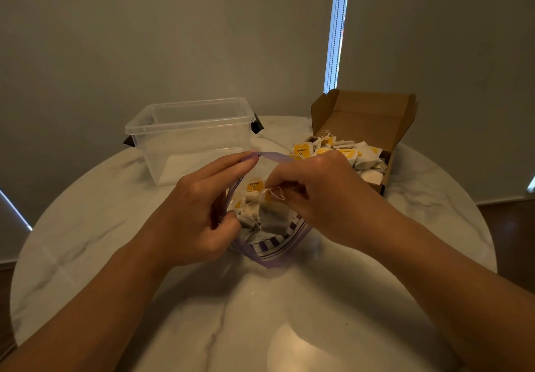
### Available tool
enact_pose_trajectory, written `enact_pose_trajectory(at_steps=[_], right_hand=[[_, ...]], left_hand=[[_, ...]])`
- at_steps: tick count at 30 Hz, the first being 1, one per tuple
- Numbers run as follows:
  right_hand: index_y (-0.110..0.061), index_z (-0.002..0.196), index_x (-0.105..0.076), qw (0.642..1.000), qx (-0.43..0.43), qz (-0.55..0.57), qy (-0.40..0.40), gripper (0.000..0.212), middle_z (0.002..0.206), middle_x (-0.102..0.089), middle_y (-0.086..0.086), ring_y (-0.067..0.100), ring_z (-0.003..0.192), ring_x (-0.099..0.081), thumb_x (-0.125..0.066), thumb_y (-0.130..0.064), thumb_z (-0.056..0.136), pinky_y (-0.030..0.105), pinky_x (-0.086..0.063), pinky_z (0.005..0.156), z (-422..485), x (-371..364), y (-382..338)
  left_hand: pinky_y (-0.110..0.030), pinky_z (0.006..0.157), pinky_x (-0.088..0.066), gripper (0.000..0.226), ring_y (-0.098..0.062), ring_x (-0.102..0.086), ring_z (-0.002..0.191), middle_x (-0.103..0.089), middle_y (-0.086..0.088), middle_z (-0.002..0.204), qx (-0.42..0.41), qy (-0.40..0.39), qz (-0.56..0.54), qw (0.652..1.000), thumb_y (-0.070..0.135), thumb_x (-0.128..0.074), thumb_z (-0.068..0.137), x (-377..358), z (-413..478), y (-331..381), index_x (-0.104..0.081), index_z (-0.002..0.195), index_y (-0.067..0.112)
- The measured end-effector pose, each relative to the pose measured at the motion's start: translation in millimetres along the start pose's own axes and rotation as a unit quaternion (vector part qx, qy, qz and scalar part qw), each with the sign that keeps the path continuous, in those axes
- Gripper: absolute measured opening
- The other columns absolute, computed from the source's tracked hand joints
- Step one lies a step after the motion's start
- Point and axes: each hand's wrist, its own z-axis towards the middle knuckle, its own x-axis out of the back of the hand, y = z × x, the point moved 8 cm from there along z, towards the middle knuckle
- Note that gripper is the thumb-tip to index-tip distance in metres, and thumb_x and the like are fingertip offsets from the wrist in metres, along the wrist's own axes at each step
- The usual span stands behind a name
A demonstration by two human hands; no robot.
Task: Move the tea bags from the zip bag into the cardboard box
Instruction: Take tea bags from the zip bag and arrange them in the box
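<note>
Grey blinds fill the background, with a bead chain (335, 24) hanging in a bright gap between 2 of them. Below spreads a round white marble table (86, 241) with grey veins. At its far left stands a clear plastic container (188, 134), lidless, with a dark latch on each end. At far right sits the cardboard box (376, 128), its lid flap standing up and its tray heaped with white tea bags (362, 159) carrying yellow tags. Between them and nearer the person, the zip bag (272, 253) stands on the table with its purple-rimmed mouth wide. The left hand (199, 212) grips that mouth, fingertips on the far rim and thumb at the near left edge. The right hand (318, 189) reaches into the mouth from the right, fingers curled, pinching 1 tea bag (275, 215) by its white string (276, 193). More bags are packed around it inside. A yellow tag (254, 185) at the back of the pouch reads "MOMENT"; the same word shows on a tag in the box.
</note>
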Motion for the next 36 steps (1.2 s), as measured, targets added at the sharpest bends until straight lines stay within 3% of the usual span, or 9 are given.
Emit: enact_pose_trajectory(at_steps=[3, 6, 12, 17, 21, 23, 27, 33, 36], right_hand=[[-0.021, 0.101, -0.075, 0.996, -0.034, 0.08, 0.019, 0.016, 0.09, -0.073, -0.007, 0.004, 0.078, -0.066, -0.07, -0.015, 0.087, 0.02, -0.056, 0.07, -1, 9, 7], [-0.022, 0.101, -0.074, 0.981, -0.08, 0.175, 0.024, 0.017, 0.089, -0.071, -0.011, 0.002, 0.078, -0.068, -0.071, -0.017, 0.086, 0.019, -0.057, 0.065, -1, 15, 16], [-0.024, 0.101, -0.074, 0.993, -0.069, 0.101, 0.005, 0.016, 0.088, -0.067, -0.015, 0.0, 0.082, -0.063, -0.071, -0.019, 0.087, 0.018, -0.056, 0.075, -1, 10, 6], [-0.024, 0.102, -0.075, 0.994, -0.057, 0.09, 0.012, 0.017, 0.095, -0.072, -0.01, 0.0, 0.084, -0.064, -0.07, -0.018, 0.087, 0.015, -0.055, 0.077, 0, 10, 0], [-0.023, 0.1, -0.077, 0.994, -0.045, 0.096, 0.004, 0.017, 0.092, -0.073, -0.01, 0.001, 0.08, -0.065, -0.074, -0.017, 0.084, 0.015, -0.055, 0.074, 0, 9, -2], [-0.024, 0.098, -0.077, 0.996, -0.032, 0.082, 0.001, 0.016, 0.09, -0.073, -0.01, 0.002, 0.079, -0.065, -0.073, -0.016, 0.085, 0.017, -0.055, 0.073, 1, 7, -3], [-0.024, 0.103, -0.075, 0.998, -0.024, 0.05, -0.017, 0.019, 0.094, -0.073, -0.006, 0.005, 0.083, -0.064, -0.068, -0.013, 0.089, 0.024, -0.056, 0.075, 1, -3, -6], [-0.024, 0.11, -0.072, 0.998, -0.035, 0.04, -0.033, 0.022, 0.102, -0.072, -0.006, 0.006, 0.09, -0.062, -0.064, -0.014, 0.092, 0.027, -0.055, 0.081, 2, -9, -2], [-0.026, 0.113, -0.07, 0.997, -0.046, 0.024, -0.058, 0.023, 0.105, -0.07, -0.006, 0.01, 0.095, -0.059, -0.06, -0.017, 0.095, 0.032, -0.055, 0.083, 1, -17, 0]], left_hand=[[0.002, 0.069, -0.039, 0.068, 0.007, -0.056, 0.099, -0.048, 0.0, 0.149, 0.001, 0.006, 0.005, 1.0, 0.025, -0.05, 0.079, 1, 0, -1, -0.047, 0.145, 0.008], [0.001, 0.069, -0.04, 0.067, -0.008, -0.059, 0.111, -0.048, 0.0, 0.149, 0.005, 0.008, 0.004, 1.0, 0.027, -0.05, 0.081, 1, 0, -2, -0.048, 0.145, 0.009], [0.002, 0.066, -0.038, 0.068, 0.012, -0.056, 0.096, -0.048, 0.0, 0.149, 0.002, 0.002, 0.003, 1.0, 0.023, -0.05, 0.079, -1, 1, -1, -0.047, 0.145, 0.008], [0.001, 0.071, -0.04, 0.067, -0.002, -0.059, 0.106, -0.047, 0.003, 0.15, 0.002, 0.0, 0.002, 1.0, 0.025, -0.05, 0.081, 0, 0, -2, -0.046, 0.146, 0.01], [-0.004, 0.057, -0.04, 0.068, 0.008, -0.059, 0.078, -0.048, 0.0, 0.149, -0.001, 0.005, 0.0, 1.0, 0.025, -0.049, 0.078, 1, 0, 3, -0.048, 0.145, 0.008], [-0.001, 0.059, -0.039, 0.069, 0.014, -0.056, 0.084, -0.048, -0.003, 0.148, -0.004, 0.001, -0.003, 1.0, 0.024, -0.049, 0.078, 0, 1, 4, -0.048, 0.144, 0.006], [0.0, 0.069, -0.04, 0.069, 0.003, -0.057, 0.094, -0.047, 0.001, 0.149, 0.003, 0.002, 0.003, 1.0, 0.024, -0.049, 0.078, 0, 0, 0, -0.047, 0.145, 0.01], [0.002, 0.077, -0.04, 0.068, 0.005, -0.053, 0.117, -0.047, 0.005, 0.149, 0.004, 0.008, 0.008, 1.0, 0.026, -0.049, 0.078, 1, 1, -1, -0.047, 0.145, 0.013], [0.004, 0.074, -0.037, 0.068, 0.015, -0.053, 0.104, -0.048, 0.0, 0.148, 0.0, 0.006, 0.005, 1.0, 0.024, -0.049, 0.078, 1, 1, 3, -0.048, 0.144, 0.009]])
